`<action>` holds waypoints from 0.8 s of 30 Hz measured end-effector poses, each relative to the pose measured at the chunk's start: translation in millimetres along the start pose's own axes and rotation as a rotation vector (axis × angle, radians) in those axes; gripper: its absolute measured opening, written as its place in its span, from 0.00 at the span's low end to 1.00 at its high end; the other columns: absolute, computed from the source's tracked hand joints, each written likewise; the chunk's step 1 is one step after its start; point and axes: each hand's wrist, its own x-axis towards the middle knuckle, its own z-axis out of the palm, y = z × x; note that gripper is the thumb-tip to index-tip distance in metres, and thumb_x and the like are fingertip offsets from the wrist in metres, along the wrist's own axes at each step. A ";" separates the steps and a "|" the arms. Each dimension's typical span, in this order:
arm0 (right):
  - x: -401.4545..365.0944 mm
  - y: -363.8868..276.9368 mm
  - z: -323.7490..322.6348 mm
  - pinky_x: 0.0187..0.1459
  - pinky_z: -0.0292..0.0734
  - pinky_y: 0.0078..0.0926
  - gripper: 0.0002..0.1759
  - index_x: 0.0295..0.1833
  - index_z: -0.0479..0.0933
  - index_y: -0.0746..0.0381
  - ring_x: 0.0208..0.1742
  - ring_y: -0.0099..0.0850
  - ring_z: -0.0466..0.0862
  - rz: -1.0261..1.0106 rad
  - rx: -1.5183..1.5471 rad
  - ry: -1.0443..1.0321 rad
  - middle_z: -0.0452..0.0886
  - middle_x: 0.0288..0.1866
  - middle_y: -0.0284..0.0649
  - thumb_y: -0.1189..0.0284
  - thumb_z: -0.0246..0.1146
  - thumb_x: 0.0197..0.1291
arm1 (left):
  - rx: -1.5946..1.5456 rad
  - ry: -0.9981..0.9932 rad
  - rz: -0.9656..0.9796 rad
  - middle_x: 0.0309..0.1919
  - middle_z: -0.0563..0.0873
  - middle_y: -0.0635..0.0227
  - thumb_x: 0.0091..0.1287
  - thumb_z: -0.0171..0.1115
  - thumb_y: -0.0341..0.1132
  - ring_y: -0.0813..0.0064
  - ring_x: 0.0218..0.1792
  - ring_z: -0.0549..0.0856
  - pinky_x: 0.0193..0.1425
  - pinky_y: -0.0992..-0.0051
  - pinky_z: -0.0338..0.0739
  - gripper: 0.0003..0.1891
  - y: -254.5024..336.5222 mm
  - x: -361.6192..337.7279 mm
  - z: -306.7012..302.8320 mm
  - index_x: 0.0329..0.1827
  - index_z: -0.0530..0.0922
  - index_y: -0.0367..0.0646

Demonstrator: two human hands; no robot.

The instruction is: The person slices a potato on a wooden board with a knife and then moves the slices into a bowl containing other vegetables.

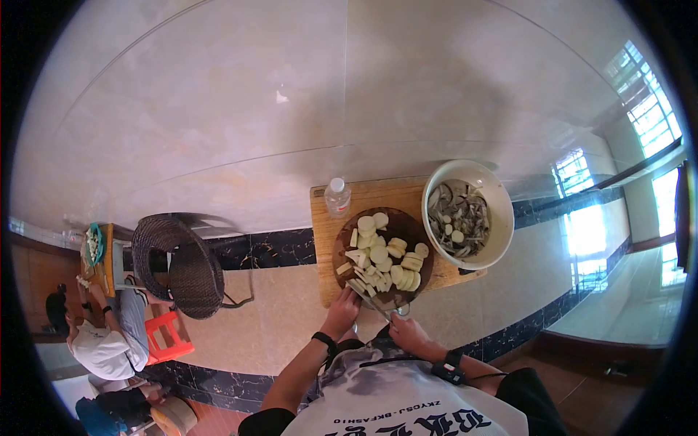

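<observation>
Dark wood forms the round chopping board (420, 231), which sits on a small pale wooden worktop (363, 198) directly in front of the person. Pale cut vegetable slices (379, 254) are heaped toward its far side, leaving the near edge clear for the blade. The right hand (408, 334) has its grip closed around the handle of a steel knife (374, 304), whose blade angles across that near edge. The left hand (342, 311) has its fingertips down on the uncut pale vegetable piece (356, 285) beside the blade, apparently steadying it. Whether that grip wraps the piece is too small to tell. A white round bowl (503, 218) of dark peelings touches the board's right side, keeping scraps apart yet within reach. A clear plastic bottle (337, 196) stands behind.
</observation>
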 end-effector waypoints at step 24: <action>26.6 7.2 -7.0 0.41 0.76 0.64 0.12 0.46 0.72 0.67 0.39 0.68 0.82 -0.142 -0.016 -0.047 0.81 0.34 0.64 0.67 0.58 0.68 | -0.032 0.014 0.018 0.54 0.83 0.52 0.60 0.60 0.31 0.54 0.61 0.81 0.66 0.62 0.79 0.15 -3.7 0.0 6.1 0.46 0.85 0.31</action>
